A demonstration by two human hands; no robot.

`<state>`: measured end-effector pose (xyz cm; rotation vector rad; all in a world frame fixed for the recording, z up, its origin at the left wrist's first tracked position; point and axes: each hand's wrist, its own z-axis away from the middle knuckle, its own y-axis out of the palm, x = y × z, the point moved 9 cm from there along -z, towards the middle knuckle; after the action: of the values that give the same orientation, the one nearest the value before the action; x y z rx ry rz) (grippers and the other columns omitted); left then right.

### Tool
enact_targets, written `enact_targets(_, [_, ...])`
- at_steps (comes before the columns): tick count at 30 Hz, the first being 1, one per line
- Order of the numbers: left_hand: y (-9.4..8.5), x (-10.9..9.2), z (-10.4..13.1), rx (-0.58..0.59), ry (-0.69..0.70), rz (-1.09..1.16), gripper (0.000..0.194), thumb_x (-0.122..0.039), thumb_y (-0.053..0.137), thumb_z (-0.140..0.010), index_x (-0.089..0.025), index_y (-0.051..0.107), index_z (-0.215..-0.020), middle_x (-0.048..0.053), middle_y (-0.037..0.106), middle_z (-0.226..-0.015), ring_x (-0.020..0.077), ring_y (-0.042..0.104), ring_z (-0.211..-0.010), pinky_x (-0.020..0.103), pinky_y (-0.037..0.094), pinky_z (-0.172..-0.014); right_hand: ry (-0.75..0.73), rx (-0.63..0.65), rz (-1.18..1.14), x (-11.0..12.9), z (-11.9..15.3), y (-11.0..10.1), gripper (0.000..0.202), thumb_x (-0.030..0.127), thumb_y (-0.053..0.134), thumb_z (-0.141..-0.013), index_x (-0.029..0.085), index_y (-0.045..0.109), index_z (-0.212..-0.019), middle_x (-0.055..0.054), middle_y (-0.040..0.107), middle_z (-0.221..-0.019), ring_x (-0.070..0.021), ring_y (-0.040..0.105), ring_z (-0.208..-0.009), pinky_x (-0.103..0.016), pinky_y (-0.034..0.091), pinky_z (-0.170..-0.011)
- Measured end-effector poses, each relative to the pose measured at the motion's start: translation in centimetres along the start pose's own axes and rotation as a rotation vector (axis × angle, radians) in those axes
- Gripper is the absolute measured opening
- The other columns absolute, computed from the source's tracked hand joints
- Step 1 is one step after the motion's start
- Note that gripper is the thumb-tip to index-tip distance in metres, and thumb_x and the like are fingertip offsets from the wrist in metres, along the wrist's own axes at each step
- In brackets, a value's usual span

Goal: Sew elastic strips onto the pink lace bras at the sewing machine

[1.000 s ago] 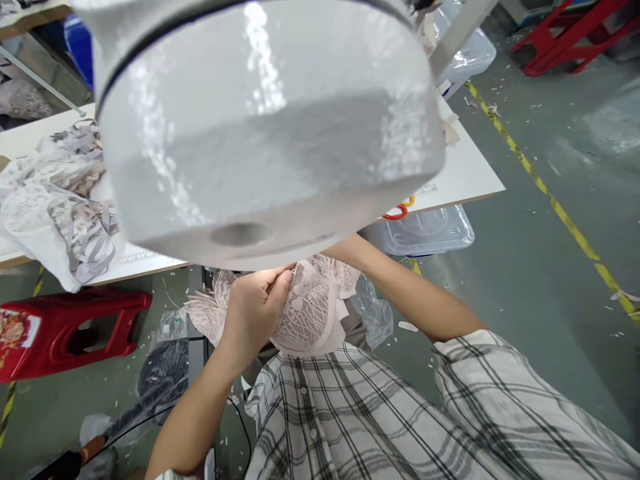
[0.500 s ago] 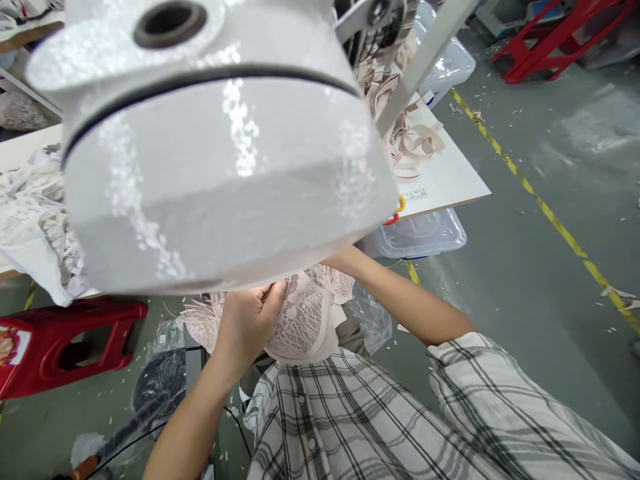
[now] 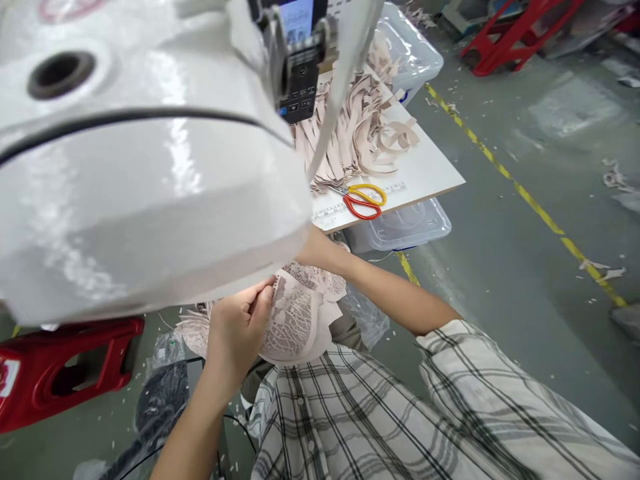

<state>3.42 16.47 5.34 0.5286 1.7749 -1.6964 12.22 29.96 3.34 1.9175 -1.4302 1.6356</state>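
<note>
A pale pink lace bra (image 3: pixel 293 327) rests over my lap, below the white head of a sewing machine (image 3: pixel 225 220). My left hand (image 3: pixel 240 323) is closed on the upper edge of one lace cup, thumb and fingers pinched together near the machine's lower rim. From the right, my right hand (image 3: pixel 311 247) reaches under the machine head. Only its back and wrist show; the fingers are hidden, as are the needle and the far part of the bra.
Scissors (image 3: pixel 363 200) with red and yellow handles lie on the white table (image 3: pixel 430 170) beside many pink fabric strips (image 3: pixel 357 127). Lidded clear plastic boxes stand below (image 3: pixel 413 227) and behind the table. A red stool (image 3: pixel 70 367) is at left; bagged items lie on the floor.
The view has shifted, so the machine head sits further left and the scissors, strips and control panel show more. My left hand still pinches the lace, with little change in pose.
</note>
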Motion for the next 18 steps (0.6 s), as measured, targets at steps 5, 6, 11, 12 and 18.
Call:
enact_targets(5, [-0.3, -0.3, 0.6, -0.044, 0.040, -0.060, 0.027, -0.030, 0.056, -0.095, -0.026, 0.076, -0.112, 0.000, 0.078, -0.108, 0.0189, 0.074, -0.099, 0.024, 0.058, -0.086, -0.025, -0.034, -0.090, -0.1, 0.2, -0.5, 0.005, 0.012, 0.059, -0.076, 0.017, 0.058, -0.078, -0.008, 0.064, -0.112, -0.0170, 0.058, -0.091, -0.029, 0.046, -0.074])
enact_targets(6, [-0.4, -0.3, 0.7, -0.055, 0.044, -0.072, 0.027, -0.030, 0.056, -0.095, -0.026, 0.076, -0.112, -0.001, 0.078, -0.107, 0.0186, 0.074, -0.099, 0.024, 0.058, -0.087, -0.018, -0.034, -0.092, -0.2, 0.3, -0.5, 0.006, 0.011, 0.059, -0.077, 0.017, 0.058, -0.079, -0.008, 0.063, -0.111, -0.0168, 0.058, -0.091, -0.028, 0.045, -0.074])
enact_targets(11, [-0.5, -0.3, 1.0, -0.095, 0.041, -0.105, 0.026, -0.030, 0.056, -0.095, -0.027, 0.077, -0.109, -0.001, 0.079, -0.105, 0.0178, 0.074, -0.096, 0.023, 0.058, -0.084, 0.014, -0.041, -0.061, -0.5, 0.4, -0.5, 0.005, 0.015, 0.062, -0.079, 0.017, 0.061, -0.084, -0.007, 0.063, -0.109, -0.0159, 0.055, -0.084, -0.029, 0.044, -0.075])
enact_targets(12, [-0.5, -0.3, 1.1, -0.100, 0.040, -0.107, 0.025, -0.030, 0.056, -0.095, -0.027, 0.077, -0.108, -0.001, 0.079, -0.105, 0.0181, 0.074, -0.096, 0.023, 0.058, -0.084, 0.014, -0.043, -0.051, -0.5, 0.4, -0.5, 0.006, 0.016, 0.062, -0.078, 0.017, 0.062, -0.084, -0.007, 0.063, -0.108, -0.0161, 0.055, -0.085, -0.029, 0.043, -0.075])
enact_targets(18, [-0.6, 0.0, 1.3, -0.118, 0.024, -0.098, 0.024, -0.030, 0.057, -0.094, -0.026, 0.078, -0.106, 0.001, 0.079, -0.103, 0.0194, 0.075, -0.094, 0.026, 0.059, -0.083, 0.044, -0.017, -0.039, -0.1, 0.4, -0.6, 0.006, 0.015, 0.064, -0.079, 0.016, 0.064, -0.086, -0.007, 0.062, -0.107, -0.0151, 0.054, -0.085, -0.027, 0.042, -0.074])
